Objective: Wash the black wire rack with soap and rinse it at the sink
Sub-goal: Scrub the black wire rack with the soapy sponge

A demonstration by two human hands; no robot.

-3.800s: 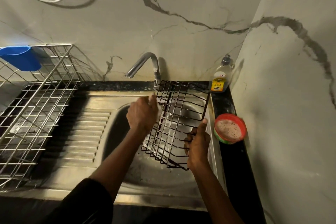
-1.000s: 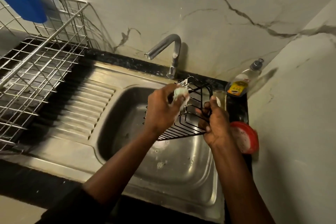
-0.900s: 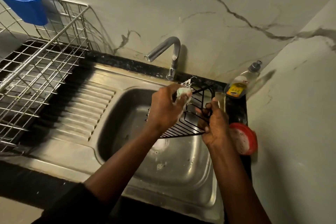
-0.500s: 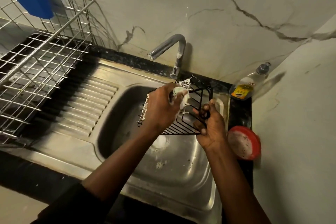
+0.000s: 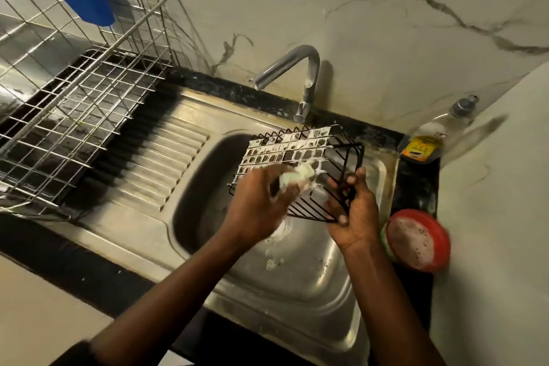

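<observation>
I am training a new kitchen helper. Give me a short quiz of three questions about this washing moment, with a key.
1. True or false: water flows from the curved steel tap.
2. What does the left hand hold against the black wire rack? A) pale foamy sponge B) steel spoon C) yellow cloth
3. Fill in: the right hand grips the rack above the steel ____.
Key: 1 false; 2 A; 3 sink.
</observation>
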